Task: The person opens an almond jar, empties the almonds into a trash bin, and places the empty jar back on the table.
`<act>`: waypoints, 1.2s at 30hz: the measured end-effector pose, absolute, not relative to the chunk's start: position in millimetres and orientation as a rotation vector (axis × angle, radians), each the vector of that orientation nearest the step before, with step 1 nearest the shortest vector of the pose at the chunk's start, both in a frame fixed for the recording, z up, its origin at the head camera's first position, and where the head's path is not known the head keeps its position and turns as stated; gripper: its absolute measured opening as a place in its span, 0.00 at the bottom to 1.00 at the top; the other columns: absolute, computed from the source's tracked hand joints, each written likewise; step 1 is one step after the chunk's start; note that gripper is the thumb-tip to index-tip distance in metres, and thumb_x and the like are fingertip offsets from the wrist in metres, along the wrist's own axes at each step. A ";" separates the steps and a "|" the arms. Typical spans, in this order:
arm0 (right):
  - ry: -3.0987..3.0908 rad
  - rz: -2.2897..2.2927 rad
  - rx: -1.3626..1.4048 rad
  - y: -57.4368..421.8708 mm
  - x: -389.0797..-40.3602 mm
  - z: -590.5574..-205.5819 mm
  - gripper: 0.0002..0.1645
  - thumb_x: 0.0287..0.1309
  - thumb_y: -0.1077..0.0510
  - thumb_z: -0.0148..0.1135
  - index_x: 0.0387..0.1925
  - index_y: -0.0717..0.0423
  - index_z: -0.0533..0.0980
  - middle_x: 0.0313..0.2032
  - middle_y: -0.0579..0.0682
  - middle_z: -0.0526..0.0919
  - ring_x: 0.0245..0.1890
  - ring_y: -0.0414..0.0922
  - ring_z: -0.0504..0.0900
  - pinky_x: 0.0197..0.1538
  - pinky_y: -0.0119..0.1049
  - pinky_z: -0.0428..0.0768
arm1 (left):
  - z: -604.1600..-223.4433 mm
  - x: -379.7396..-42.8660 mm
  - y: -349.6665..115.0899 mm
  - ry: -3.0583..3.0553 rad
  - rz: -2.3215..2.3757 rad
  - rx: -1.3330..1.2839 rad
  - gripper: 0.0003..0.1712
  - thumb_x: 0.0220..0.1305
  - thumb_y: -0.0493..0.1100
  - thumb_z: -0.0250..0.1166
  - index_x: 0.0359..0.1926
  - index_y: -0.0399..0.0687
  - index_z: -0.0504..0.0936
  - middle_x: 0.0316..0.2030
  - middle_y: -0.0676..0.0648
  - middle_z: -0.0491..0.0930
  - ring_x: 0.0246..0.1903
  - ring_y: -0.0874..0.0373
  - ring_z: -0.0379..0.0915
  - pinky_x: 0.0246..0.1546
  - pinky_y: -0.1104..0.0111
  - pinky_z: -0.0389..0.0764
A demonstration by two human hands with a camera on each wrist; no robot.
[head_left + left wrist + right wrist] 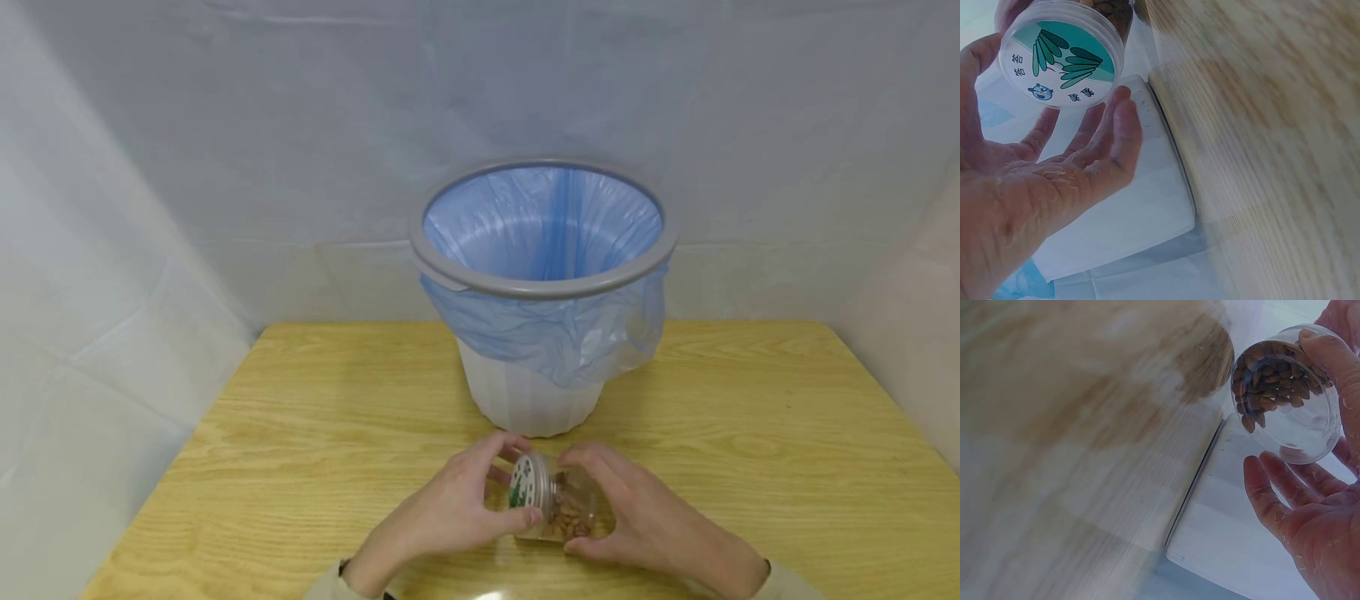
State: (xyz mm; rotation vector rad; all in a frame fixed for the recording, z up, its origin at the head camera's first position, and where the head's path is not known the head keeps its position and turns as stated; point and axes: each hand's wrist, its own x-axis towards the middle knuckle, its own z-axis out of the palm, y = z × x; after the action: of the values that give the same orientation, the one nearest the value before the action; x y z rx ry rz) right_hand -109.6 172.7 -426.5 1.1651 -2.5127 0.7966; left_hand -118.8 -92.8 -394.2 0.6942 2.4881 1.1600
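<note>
A clear jar (575,510) of almonds (1275,384) is tipped on its side between my two hands. Its round lid (1063,56), white and green with printed leaves and a small blue animal face, points left. My left hand (459,500) holds the jar around the lid end, thumb at the near side and fingers at the far side. Around the base end, my right hand (641,512) grips with thumb and fingers. Through the clear bottom, the almonds lie gathered toward one side. Whether the jar touches the table cannot be told.
Just beyond the hands, a white bin (532,400) stands on the wooden table (337,400). A blue bag (525,329) lines it, folded over under a grey rim ring (540,289). Pale sheeting (262,150) hangs behind and at both sides.
</note>
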 end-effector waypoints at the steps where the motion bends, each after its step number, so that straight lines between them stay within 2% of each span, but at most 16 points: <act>1: -2.512 0.795 1.166 172.6 -109.6 -426.5 0.49 0.40 0.45 0.85 0.63 0.48 0.69 0.54 0.41 0.77 0.52 0.38 0.80 0.54 0.37 0.85 | -394.2 -118.6 -93.1 2.490 1.154 0.703 0.42 0.59 0.65 0.70 0.69 0.58 0.68 0.63 0.52 0.75 0.57 0.53 0.79 0.55 0.57 0.83; 6: -2.510 0.795 1.168 172.6 -109.4 -426.6 0.49 0.41 0.44 0.84 0.63 0.48 0.69 0.54 0.41 0.78 0.52 0.38 0.80 0.54 0.37 0.85 | -393.2 -117.5 -94.9 2.541 1.089 0.758 0.47 0.58 0.70 0.69 0.72 0.61 0.64 0.68 0.55 0.70 0.64 0.53 0.73 0.63 0.51 0.78; 12: -2.506 0.784 1.164 173.0 -109.3 -427.5 0.49 0.41 0.43 0.84 0.63 0.48 0.69 0.55 0.41 0.77 0.53 0.38 0.80 0.54 0.38 0.85 | -392.9 -116.2 -95.9 2.636 1.019 0.842 0.48 0.56 0.72 0.69 0.73 0.64 0.63 0.67 0.56 0.69 0.65 0.54 0.71 0.64 0.50 0.77; 15: -2.510 0.777 1.156 173.1 -109.2 -427.5 0.49 0.40 0.43 0.84 0.63 0.48 0.69 0.55 0.41 0.77 0.53 0.38 0.80 0.55 0.37 0.85 | -393.9 -116.0 -97.0 2.661 1.016 0.906 0.47 0.54 0.68 0.72 0.72 0.68 0.64 0.66 0.60 0.68 0.66 0.56 0.72 0.65 0.50 0.77; 18: -2.518 0.774 1.144 173.3 -109.4 -427.8 0.49 0.39 0.43 0.84 0.63 0.49 0.70 0.55 0.41 0.78 0.53 0.38 0.80 0.55 0.38 0.85 | -395.8 -116.9 -98.1 2.670 1.022 1.006 0.48 0.52 0.60 0.77 0.71 0.69 0.64 0.66 0.61 0.67 0.66 0.58 0.71 0.65 0.52 0.77; 23: -2.554 0.782 1.126 173.7 -110.0 -427.5 0.48 0.40 0.43 0.84 0.62 0.50 0.70 0.55 0.42 0.79 0.53 0.38 0.81 0.55 0.39 0.85 | -398.2 -119.9 -100.4 2.684 1.004 1.202 0.51 0.46 0.50 0.80 0.71 0.64 0.66 0.69 0.58 0.65 0.66 0.58 0.70 0.67 0.56 0.77; 28: -2.560 0.786 1.124 173.8 -110.5 -428.5 0.49 0.40 0.42 0.84 0.62 0.49 0.70 0.55 0.41 0.78 0.54 0.37 0.80 0.56 0.38 0.85 | -399.5 -121.4 -101.6 2.706 0.951 1.299 0.48 0.46 0.49 0.80 0.69 0.68 0.68 0.71 0.57 0.64 0.68 0.56 0.68 0.68 0.56 0.75; 36: -2.519 0.768 1.146 173.7 -110.6 -429.5 0.49 0.41 0.42 0.84 0.63 0.50 0.70 0.56 0.42 0.78 0.54 0.39 0.81 0.56 0.39 0.85 | -402.4 -121.9 -101.6 2.735 0.892 1.353 0.45 0.46 0.48 0.80 0.66 0.67 0.71 0.70 0.58 0.66 0.67 0.58 0.69 0.67 0.56 0.75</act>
State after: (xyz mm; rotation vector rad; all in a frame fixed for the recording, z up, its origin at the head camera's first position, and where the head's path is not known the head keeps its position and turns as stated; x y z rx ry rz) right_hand -110.6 173.7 -429.5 1.1456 -2.5188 0.7676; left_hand -121.9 -101.6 -402.4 1.3534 2.7346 0.8915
